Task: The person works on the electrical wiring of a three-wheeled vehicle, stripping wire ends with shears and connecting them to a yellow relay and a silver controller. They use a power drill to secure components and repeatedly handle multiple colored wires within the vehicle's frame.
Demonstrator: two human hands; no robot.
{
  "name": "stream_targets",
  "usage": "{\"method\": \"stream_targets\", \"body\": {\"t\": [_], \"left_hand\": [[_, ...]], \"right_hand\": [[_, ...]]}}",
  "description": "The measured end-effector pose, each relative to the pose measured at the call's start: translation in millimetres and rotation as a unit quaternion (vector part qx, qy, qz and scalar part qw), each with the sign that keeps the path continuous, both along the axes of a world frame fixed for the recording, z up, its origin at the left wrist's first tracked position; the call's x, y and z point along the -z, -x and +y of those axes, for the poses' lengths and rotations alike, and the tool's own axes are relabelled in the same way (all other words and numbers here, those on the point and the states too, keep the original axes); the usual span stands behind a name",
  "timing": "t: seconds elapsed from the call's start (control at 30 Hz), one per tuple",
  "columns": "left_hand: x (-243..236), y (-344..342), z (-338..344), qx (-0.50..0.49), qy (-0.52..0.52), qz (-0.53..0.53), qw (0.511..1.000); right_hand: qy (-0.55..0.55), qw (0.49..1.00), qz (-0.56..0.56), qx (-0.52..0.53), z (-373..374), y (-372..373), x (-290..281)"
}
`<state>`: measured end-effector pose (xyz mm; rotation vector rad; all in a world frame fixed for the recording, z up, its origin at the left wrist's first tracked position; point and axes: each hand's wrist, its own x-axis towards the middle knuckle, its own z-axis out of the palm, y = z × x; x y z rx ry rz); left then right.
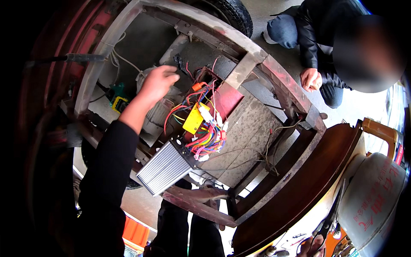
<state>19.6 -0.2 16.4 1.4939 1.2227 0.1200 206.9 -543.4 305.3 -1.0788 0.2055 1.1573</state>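
My left hand (158, 85) reaches over a grey motor housing (159, 118) inside a rusty metal frame (244, 40). Its fingers are loosely bent and slightly apart, with nothing visible between them. Just beyond the fingertips are thin red wires and a black wrapped cable end (178, 60). Nearer me, a finned silver controller box (165, 167) has a bundle of coloured wires and connectors (209, 141) beside it, with a yellow plate (195, 119) among them. At the lower right edge my right hand (311, 247), partly cut off, grips black-handled scissors (327, 222).
Another person crouches at the upper right, their hands (311, 79) together. A tyre (233, 15) stands behind the frame. At right are a curved brown panel (299, 184) and a grey metal cylinder (374, 201). An orange crate (135, 233) sits low left, near my legs.
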Motion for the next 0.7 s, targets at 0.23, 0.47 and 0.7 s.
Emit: {"method": "stream_targets", "body": {"t": [0.23, 0.47, 0.7], "left_hand": [[51, -35, 15, -0.031, 0.09, -0.031, 0.995], [61, -45, 7, -0.199, 0.235, -0.214, 0.927], [62, -41, -1, -0.255, 0.292, -0.256, 0.885]], "right_hand": [[0.261, 0.816, -0.382, -0.347, 269, -20, 104], [0.273, 0.451, -0.613, -0.589, 412, -49, 160], [0.275, 0.4, -0.638, -0.599, 439, -30, 178]]}}
